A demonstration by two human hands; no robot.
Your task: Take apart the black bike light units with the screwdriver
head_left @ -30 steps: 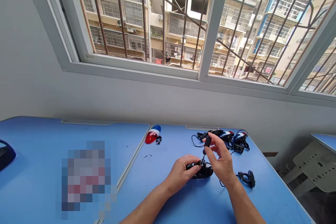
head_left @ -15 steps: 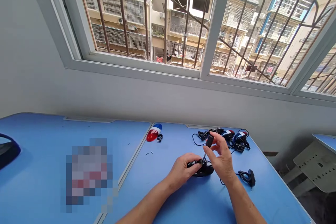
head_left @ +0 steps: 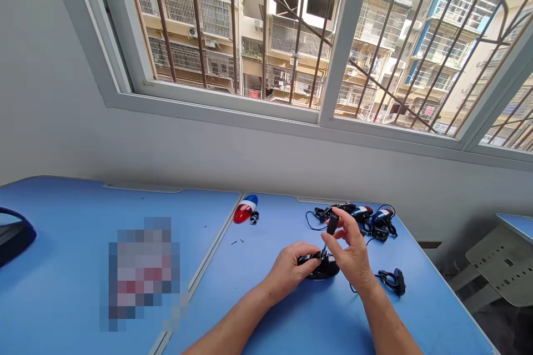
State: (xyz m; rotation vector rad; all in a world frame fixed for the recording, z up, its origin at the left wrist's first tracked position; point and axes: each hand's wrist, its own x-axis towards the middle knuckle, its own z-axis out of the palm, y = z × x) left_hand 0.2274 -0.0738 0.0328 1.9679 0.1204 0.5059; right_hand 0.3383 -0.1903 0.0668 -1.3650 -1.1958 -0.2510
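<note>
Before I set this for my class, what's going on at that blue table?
The person's left hand grips a glossy black oval shell at the blue tabletop. The right hand holds a black-handled screwdriver, its metal shaft angled down to the shell. A red, white and blue oval cover and two small screws lie farther left; black cabled parts sit beyond the right hand.

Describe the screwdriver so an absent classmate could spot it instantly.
Look at the blue desk below the window. The right hand holds the screwdriver pointed down at the black casing in the left hand. Its straight metal shaft sets it apart from the looped cable behind.
</note>
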